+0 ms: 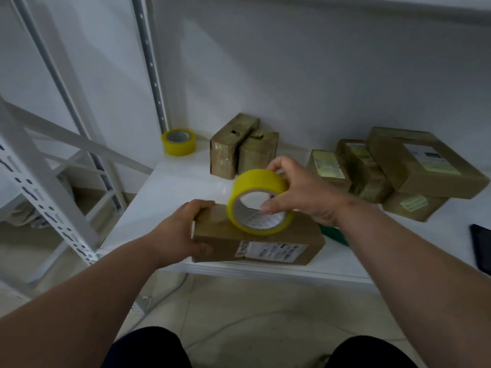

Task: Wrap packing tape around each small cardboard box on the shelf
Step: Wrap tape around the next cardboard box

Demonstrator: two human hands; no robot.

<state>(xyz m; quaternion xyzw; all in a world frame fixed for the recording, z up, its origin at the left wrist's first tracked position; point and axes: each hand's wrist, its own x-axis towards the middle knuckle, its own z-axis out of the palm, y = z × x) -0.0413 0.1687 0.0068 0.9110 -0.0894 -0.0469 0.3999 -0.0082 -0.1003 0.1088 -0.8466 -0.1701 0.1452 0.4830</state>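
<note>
Now R hand (300,192) holds tape roll (259,201) atop box (255,235).

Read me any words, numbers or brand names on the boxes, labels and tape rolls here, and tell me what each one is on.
None can be read.
White label on the front box: print blurred.
Labels on the stacked boxes at right: too small and blurred.
Core print inside the tape roll in the right hand: illegible.

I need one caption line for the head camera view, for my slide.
Left hand steadies a cardboard box on the shelf; right hand holds a yellow tape roll on it.
</note>
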